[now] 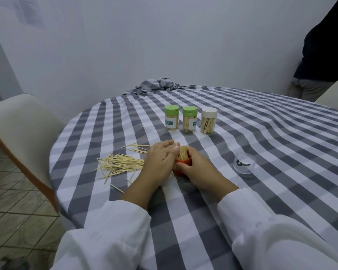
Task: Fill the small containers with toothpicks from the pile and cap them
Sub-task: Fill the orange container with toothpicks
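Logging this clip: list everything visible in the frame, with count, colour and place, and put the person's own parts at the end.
capped toothpick containers: 3, two with green lids and one with a white lid, in a row at the table's middle, filled.
orange container: 1, between the hands, toothpicks standing in it, no cap on.
toothpick pile: 1, pale wood, loose on the cloth to the left of the hands.
clear container: 1, transparent, right of the hands.
tablecloth: 1, grey and white check, over the round table.
chairs: 2, cream, at left and far right.
bystander: 1, dark top, far right.
left hand: touching the toothpicks in the orange container.
right hand: grip round the orange container.
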`<state>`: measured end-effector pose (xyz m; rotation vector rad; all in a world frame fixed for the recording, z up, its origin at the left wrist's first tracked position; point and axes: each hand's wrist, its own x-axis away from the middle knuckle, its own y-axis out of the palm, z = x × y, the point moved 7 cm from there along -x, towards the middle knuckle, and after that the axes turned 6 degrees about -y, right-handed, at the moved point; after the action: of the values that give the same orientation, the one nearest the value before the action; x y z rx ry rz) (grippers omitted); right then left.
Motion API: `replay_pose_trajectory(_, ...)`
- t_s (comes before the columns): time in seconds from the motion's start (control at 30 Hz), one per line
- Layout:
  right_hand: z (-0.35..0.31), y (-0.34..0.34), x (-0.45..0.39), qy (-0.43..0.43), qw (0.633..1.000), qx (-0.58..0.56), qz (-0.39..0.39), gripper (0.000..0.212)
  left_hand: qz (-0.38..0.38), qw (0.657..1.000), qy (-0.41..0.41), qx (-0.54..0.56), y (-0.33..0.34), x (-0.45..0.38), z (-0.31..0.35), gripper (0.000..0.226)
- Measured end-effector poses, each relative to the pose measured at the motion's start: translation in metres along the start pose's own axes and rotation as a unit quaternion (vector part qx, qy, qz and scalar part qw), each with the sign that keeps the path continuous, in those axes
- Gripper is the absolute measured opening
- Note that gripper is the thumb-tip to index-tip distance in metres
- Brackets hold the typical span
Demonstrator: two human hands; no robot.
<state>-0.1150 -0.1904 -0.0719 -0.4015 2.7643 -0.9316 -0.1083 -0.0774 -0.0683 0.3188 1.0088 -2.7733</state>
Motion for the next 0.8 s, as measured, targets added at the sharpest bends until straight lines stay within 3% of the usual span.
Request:
replay_pose_trajectory(0.2,0.005,-0.001,-0.001,0.013,1.000,-0.008,-0.017,0.062,0.024,0.999,-0.008,0.035,-0.016,0.001,0.002,0.035)
replay_pose_trajectory(0.3,0.008,-0.008,-0.002,0.017,1.000,-0.009,-0.019,0.062,-0.034,0.994,-0.085,0.053,-0.016,0.000,-0.013,0.035)
replay_pose_trajectory(0.43,0.013,-0.021,-0.001,0.013,1.000,-0.022,-0.003,0.061,-0.147,0.963,-0.061,-0.219,0.001,-0.002,-0.023,0.059)
replay_pose_trajectory(0.57,0.013,-0.022,0.000,0.018,0.999,-0.028,0.001,0.062,-0.130,0.966,-0.033,-0.223,-0.001,-0.009,-0.018,0.031)
replay_pose_trajectory(0.73,0.013,-0.020,0.000,0.025,0.999,-0.026,-0.001,0.060,-0.070,0.936,-0.037,-0.342,-0.025,-0.015,-0.028,0.024)
replay_pose_trajectory(0.8,0.013,-0.020,0.000,0.021,0.999,-0.029,0.001,0.057,-0.063,0.931,-0.044,-0.358,-0.033,-0.012,-0.029,0.031)
